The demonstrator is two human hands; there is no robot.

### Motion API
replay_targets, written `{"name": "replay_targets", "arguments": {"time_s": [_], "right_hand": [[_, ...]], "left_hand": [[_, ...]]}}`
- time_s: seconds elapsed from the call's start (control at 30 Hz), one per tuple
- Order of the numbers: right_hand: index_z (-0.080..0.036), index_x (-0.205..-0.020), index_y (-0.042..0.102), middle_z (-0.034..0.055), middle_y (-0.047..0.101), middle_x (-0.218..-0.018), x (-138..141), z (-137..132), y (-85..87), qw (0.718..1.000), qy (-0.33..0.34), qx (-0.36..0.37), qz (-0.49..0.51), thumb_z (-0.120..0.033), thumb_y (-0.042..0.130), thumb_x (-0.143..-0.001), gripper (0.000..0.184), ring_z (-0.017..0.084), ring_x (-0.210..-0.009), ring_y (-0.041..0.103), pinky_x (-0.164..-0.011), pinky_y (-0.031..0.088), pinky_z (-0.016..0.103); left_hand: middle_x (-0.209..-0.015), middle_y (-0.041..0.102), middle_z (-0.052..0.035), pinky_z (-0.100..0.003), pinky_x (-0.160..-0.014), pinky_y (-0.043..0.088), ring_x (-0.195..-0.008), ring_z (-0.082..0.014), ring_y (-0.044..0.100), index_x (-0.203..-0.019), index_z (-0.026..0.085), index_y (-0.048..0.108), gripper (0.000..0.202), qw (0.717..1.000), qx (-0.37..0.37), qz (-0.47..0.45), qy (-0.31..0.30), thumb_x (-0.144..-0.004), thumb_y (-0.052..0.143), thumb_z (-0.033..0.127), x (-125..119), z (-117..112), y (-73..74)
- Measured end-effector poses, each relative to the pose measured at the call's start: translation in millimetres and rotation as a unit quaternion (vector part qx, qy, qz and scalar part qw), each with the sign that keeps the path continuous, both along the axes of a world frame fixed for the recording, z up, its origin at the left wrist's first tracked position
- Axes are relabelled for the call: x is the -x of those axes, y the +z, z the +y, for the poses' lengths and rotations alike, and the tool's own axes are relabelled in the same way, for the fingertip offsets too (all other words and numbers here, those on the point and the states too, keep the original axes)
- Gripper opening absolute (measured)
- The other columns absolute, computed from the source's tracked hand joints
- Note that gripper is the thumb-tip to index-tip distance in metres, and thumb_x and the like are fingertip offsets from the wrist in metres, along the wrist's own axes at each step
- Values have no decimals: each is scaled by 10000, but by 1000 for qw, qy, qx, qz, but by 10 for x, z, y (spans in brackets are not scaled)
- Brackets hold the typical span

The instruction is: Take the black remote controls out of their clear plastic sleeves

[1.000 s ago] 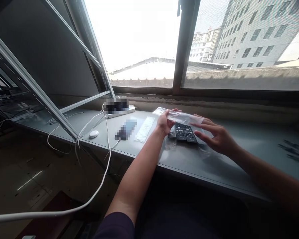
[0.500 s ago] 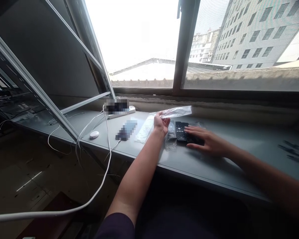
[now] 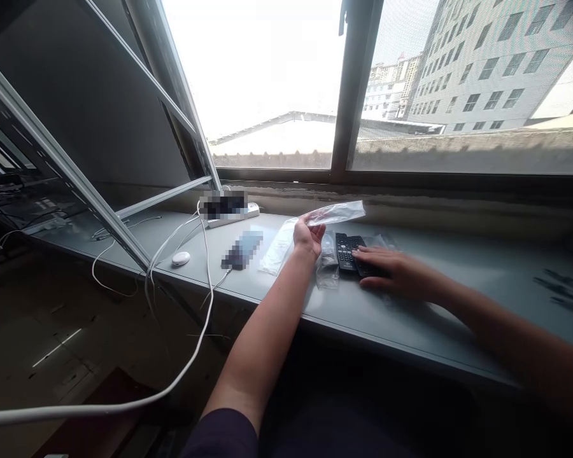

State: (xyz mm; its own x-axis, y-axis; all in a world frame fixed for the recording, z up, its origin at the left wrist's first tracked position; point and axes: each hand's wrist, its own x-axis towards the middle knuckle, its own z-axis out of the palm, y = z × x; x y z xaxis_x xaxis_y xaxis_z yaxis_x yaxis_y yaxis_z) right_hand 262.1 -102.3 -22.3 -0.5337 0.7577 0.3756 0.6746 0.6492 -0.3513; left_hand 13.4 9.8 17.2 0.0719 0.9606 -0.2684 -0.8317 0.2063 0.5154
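My left hand [image 3: 308, 238] is closed on a clear plastic bag [image 3: 339, 212], which sticks out to the right above the table. More clear plastic [image 3: 277, 248] lies spread to the left of this wrist. My right hand [image 3: 386, 264] lies flat with fingers stretched out over black remote controls. One remote control [image 3: 346, 251] shows rows of small buttons; a second is partly hidden under the fingers. Between the two hands, a crumpled clear plastic wrapper [image 3: 328, 270] touches the table beside the remotes. Another piece of clear film [image 3: 382, 240] shows behind my right hand.
On the grey table [image 3: 439, 324] lie a blurred-out phone-like object [image 3: 242, 250] with a cable and a round white object [image 3: 181, 258]. A white power strip [image 3: 253, 210] stands behind. A white cable [image 3: 205, 331] loops in front; a metal frame [image 3: 71, 165] slants at left.
My right hand has shifted slightly down over the remotes, so more clear film shows behind it. The bag in my left hand has moved a little to the left.
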Motion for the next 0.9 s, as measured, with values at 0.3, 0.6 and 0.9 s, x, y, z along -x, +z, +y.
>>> {"name": "replay_targets", "arguments": {"time_s": [0.3,0.6,0.9], "right_hand": [[-353,-1481,843,58,853,-1475,107,-124,205,989,-41,-110,88,-403,694,-1167,352,374,-1345,829,-1196,659,570],[-290,-1246,893,75,922,-1134,157,-235,347,926,-247,-87,270,-505,750,-1111,291,331,-988,903,-887,738,452],[-202,-921,845,118,888,-1256,128,-127,457,790,-268,0,552,-271,967,-954,144,296,-1218,836,-1232,647,458]], "left_hand": [[-1032,869,-121,-180,-625,607,-753,-148,799,-1122,134,856,220,1000,-15,13,-3,-1082,641,165,1,-12,-3],[-1007,866,-116,-176,-608,610,-749,-150,799,-1115,138,842,220,1000,-15,12,-3,-1083,626,164,-2,-11,-7],[-1010,868,-122,-186,-627,618,-775,-161,810,-1085,139,839,212,1000,-15,14,-3,-1081,628,161,-3,1,-19]]}}
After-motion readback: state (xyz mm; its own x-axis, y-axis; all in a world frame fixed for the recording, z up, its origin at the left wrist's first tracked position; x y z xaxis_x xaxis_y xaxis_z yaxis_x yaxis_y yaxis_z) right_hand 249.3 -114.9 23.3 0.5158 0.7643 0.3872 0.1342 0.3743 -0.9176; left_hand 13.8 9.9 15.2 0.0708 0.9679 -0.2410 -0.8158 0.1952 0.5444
